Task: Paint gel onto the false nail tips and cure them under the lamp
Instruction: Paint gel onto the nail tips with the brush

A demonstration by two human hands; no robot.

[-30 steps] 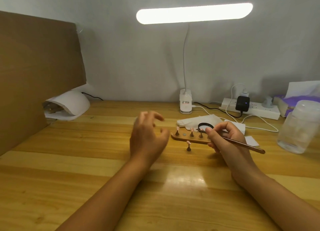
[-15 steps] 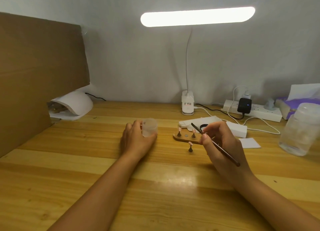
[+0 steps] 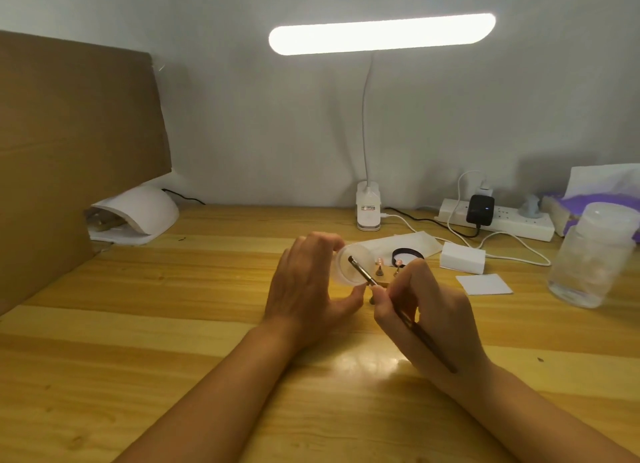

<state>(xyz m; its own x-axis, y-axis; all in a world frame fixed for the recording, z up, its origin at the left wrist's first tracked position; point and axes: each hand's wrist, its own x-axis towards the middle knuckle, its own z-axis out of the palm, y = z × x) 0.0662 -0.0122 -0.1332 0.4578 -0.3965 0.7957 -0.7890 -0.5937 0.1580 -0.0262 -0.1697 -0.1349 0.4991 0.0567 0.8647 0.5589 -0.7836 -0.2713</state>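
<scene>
My left hand [image 3: 308, 289] grips a small translucent gel jar [image 3: 353, 266], tilted so its mouth faces me, just above the wooden table [image 3: 173, 341]. My right hand [image 3: 429, 317] pinches a thin dark brush [image 3: 363, 273], and the brush tip sits inside the jar's mouth. Behind the hands a small wooden stand holds false nail tips [image 3: 380, 262] on pegs, mostly hidden by the jar and fingers. The white curing lamp [image 3: 145, 213] stands at the far left of the table.
A lit desk lamp [image 3: 369, 213] stands at the back centre. A power strip [image 3: 498, 221] with cables, a white box [image 3: 462, 258], a paper square [image 3: 483, 284] and a clear plastic jar [image 3: 588, 258] lie to the right. A cardboard panel [image 3: 69, 150] walls the left.
My left hand took the gel jar from the table, lifted it and tilted it toward me. My right hand swung the brush round and put its tip into the jar.
</scene>
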